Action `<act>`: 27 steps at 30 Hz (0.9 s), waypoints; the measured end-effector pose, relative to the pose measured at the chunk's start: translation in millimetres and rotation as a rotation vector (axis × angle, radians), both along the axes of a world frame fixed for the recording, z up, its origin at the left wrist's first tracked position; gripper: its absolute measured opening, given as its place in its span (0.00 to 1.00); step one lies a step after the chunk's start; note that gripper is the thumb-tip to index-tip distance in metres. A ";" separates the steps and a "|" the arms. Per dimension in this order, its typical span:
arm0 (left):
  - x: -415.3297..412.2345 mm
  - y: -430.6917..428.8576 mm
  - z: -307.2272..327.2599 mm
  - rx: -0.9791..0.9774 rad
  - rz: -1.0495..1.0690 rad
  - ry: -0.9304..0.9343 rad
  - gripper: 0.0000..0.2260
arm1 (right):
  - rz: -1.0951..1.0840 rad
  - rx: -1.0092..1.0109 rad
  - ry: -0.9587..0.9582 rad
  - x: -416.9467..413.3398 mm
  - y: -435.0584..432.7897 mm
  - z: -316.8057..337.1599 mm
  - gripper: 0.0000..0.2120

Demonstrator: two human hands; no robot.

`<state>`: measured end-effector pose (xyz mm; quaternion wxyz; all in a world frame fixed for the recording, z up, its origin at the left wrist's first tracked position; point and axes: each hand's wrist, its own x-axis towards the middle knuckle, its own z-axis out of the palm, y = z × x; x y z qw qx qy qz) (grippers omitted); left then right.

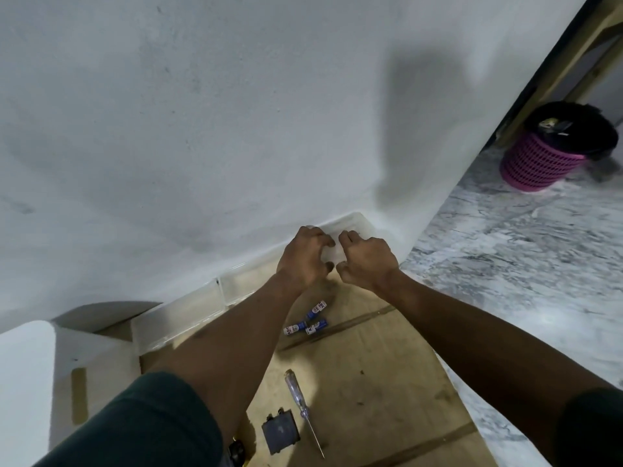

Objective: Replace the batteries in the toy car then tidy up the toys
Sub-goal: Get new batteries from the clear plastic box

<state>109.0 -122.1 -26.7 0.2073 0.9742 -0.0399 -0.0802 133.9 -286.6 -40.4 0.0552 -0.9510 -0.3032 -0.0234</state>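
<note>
Flattened brown cardboard [371, 382] on the grey marble floor [522, 264] bears three blue-and-white batteries [308, 321], a clear-handled screwdriver [301, 407] and a dark square cover [280, 433].

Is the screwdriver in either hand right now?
No, the screwdriver lies on the cardboard; the left hand and right hand grip the box.

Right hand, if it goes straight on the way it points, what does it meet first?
The right hand grips the translucent white plastic box. Pushed on, it would likely meet the white plastered wall just behind the box, though depth is unclear.
</note>
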 end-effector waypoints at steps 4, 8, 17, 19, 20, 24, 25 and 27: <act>-1.8 0.7 -3.5 0.008 0.012 0.003 0.23 | 0.126 0.024 -0.036 2.7 -3.8 3.8 0.19; -7.7 -0.1 -5.1 0.002 0.061 -0.023 0.25 | 0.294 0.105 -0.176 6.7 -19.0 9.4 0.13; 4.6 5.7 23.1 -0.396 0.275 -0.160 0.12 | 0.169 0.427 -0.059 20.1 -30.6 46.3 0.08; 8.1 4.7 29.8 -0.466 0.337 -0.119 0.12 | 0.293 0.407 -0.056 18.4 -33.0 45.2 0.05; 9.4 3.7 30.7 -0.475 0.357 -0.106 0.12 | 0.353 0.354 -0.017 20.2 -31.8 43.1 0.05; 13.4 0.6 28.8 -0.484 0.418 -0.081 0.11 | 0.295 0.008 0.308 45.2 -9.9 33.8 0.11; 14.3 1.1 27.1 -0.484 0.423 -0.075 0.11 | 0.275 -0.034 0.345 52.2 -3.2 30.1 0.11; 14.8 1.9 25.3 -0.485 0.420 -0.063 0.11 | 0.270 -0.102 0.410 63.1 9.4 24.3 0.10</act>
